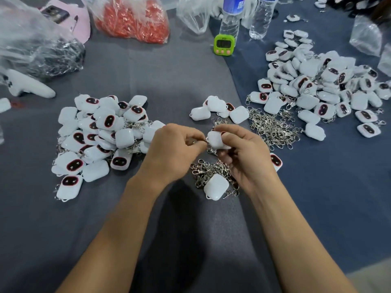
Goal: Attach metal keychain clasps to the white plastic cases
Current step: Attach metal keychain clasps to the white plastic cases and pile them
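Note:
My right hand point(243, 153) grips a white plastic case point(216, 139) above the grey cloth. My left hand point(173, 149) pinches a small metal clasp point(204, 141) right at the case's left corner. Below the hands lies another white case point(215, 187) on a small heap of clasps point(203, 170). A larger heap of loose silver clasps point(273, 125) lies to the right. A pile of cases with clasps on them point(101, 134) sits on the left. A few plain cases point(220, 109) lie just beyond my hands.
A big spread of cases point(317, 85) covers the right side. A green timer point(224, 45), two water bottles point(230, 20), a bag of red pieces point(131, 20) and clear plastic bags point(31, 39) stand at the back. A white controller point(27, 85) lies at left.

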Available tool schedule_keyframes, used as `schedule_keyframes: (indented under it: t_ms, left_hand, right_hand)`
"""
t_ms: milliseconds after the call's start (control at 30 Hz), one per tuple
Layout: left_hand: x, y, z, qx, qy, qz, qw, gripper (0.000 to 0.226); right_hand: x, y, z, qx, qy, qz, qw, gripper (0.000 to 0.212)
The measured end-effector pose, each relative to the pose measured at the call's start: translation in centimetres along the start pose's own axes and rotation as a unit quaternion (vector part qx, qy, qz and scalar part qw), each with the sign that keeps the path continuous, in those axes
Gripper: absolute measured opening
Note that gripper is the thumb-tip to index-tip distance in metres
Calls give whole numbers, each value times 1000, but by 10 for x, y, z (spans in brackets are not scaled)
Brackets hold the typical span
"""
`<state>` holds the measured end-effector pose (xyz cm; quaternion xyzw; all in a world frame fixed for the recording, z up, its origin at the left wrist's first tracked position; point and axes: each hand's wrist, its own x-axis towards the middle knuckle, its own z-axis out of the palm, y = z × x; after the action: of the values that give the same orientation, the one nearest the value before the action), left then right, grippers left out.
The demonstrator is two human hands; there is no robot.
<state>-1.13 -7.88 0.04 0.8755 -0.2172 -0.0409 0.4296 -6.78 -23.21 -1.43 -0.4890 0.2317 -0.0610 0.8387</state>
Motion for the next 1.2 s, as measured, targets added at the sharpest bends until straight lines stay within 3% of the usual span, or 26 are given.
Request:
schedule_keyframes:
  t_ms: [100, 200, 267, 333, 400, 467, 533, 633, 700, 733, 800, 867, 933, 1000, 1033, 1100, 1133, 1200]
  left_hand:
    - [-4, -4, 8, -266, -58, -95, 958, 17]
    - [-7, -8, 13, -280, -60, -94, 953, 22]
    - [-9, -10, 12, -170, -16, -35, 985, 21]
    - [-8, -10, 11, 49, 9, 61, 997, 28]
    - [-10, -1, 14, 309, 3, 113, 944, 24]
    - [-10, 6, 18, 425, 7, 128, 896, 20]
    - [-8, 5, 16, 351, 45, 110, 929, 24]
    - [-1, -9, 12, 11, 6, 26, 1000, 16]
    - [-3, -14, 16, -222, -45, -55, 972, 23]
    - [-5, -14, 19, -289, -55, -82, 952, 28]
    - [-9, -14, 22, -324, -51, -101, 939, 29]
    - [-12, -17, 19, -230, -13, -62, 971, 24]
    - [-12, -19, 15, 32, 0, 46, 998, 27]
    - [-12, -12, 15, 327, -15, 117, 938, 23]
    - [-12, -7, 17, 408, -24, 133, 903, 22]
    - [-10, -2, 20, 439, -18, 126, 890, 20]
    - [-8, -5, 20, 388, 9, 109, 915, 18]
    - [-3, -12, 20, 184, 29, 55, 981, 20]
  right_hand:
    - [1, -5, -1, 16, -24, 11, 1000, 26]
    - [1, -5, 2, 8, -24, 10, 1000, 26]
    - [1, -4, 3, -6, -16, 0, 1000, 26]
    - [1, -1, 3, -57, -1, -31, 998, 25]
    - [-1, 3, 5, -142, 11, -74, 987, 25]
    - [-1, 5, 8, -175, 23, -91, 980, 25]
    - [0, 3, 8, -116, 36, -65, 990, 24]
    - [3, -4, 7, -10, 25, -8, 1000, 24]
    - [3, -5, 6, 5, 10, 5, 1000, 26]
    - [2, -4, 7, 3, 4, 8, 1000, 28]
    - [-1, -2, 9, -2, -3, 8, 1000, 31]
    - [-2, 0, 11, -16, 5, -2, 1000, 29]
    - [-3, 3, 13, -92, 28, -38, 995, 25]
    - [-3, 9, 16, -225, 46, -95, 968, 23]
    - [-3, 12, 18, -273, 50, -117, 954, 23]
    - [-2, 12, 20, -267, 65, -124, 954, 23]
    - [-1, 9, 19, -229, 72, -111, 964, 24]
    - [2, 2, 15, -153, 67, -75, 983, 24]
